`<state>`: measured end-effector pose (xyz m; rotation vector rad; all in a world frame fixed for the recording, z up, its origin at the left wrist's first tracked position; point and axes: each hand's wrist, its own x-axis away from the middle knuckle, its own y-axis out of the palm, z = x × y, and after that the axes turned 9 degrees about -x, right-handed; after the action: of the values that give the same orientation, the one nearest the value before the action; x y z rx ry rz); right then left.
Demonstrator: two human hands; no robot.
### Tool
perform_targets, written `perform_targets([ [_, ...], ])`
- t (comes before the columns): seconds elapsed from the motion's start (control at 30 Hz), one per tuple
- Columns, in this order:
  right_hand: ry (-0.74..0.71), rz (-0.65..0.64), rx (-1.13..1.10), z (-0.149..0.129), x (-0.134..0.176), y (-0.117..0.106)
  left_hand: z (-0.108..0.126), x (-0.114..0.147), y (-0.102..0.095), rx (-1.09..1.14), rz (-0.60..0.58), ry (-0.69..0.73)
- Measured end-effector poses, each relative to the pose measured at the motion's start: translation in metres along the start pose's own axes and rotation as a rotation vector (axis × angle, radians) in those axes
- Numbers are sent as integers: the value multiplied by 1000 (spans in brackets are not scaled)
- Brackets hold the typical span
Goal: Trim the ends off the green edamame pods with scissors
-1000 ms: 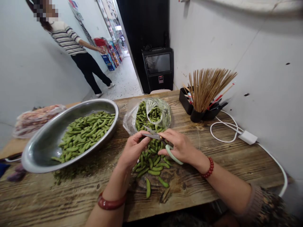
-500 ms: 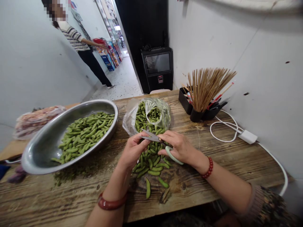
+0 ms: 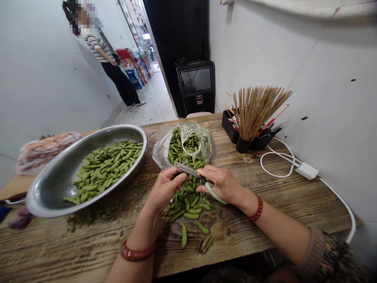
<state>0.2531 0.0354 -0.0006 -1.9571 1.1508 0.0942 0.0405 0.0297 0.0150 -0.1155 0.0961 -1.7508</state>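
Right hand (image 3: 222, 183) grips scissors (image 3: 193, 171) — blades (image 3: 185, 168) at the left hand's (image 3: 164, 188) fingertips (image 3: 181, 179).

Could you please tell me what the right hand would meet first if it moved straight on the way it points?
Most likely the left hand, whose fingertips lie beside the scissors in the right hand, though depth is unclear.

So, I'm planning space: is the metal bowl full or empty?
Neither: the bowl is partly filled. Pods cover one side; bare metal shows opposite.
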Motion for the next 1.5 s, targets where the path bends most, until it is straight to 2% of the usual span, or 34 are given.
perform_targets([
  [0.13,38,18,-43,3,0,1,2,1,-1,69,12,-24],
  [0.33,96,158,-114,5,0,4,5,-3,-4,354,130,-17],
  [0.5,110,117,-144,2,-1,4,4,-7,-4,461,136,-9],
  [0.67,139,92,-193,3,-1,8,4,-7,-2,476,184,-16],
  [1.0,182,114,-284,-2,-3,7,8,-5,4,491,203,9],
  [1.27,277,108,-470,-11,-3,6,8,-4,5,489,249,18],
  [1.5,307,77,-523,-18,-5,4,9,-2,11,428,219,30],
])
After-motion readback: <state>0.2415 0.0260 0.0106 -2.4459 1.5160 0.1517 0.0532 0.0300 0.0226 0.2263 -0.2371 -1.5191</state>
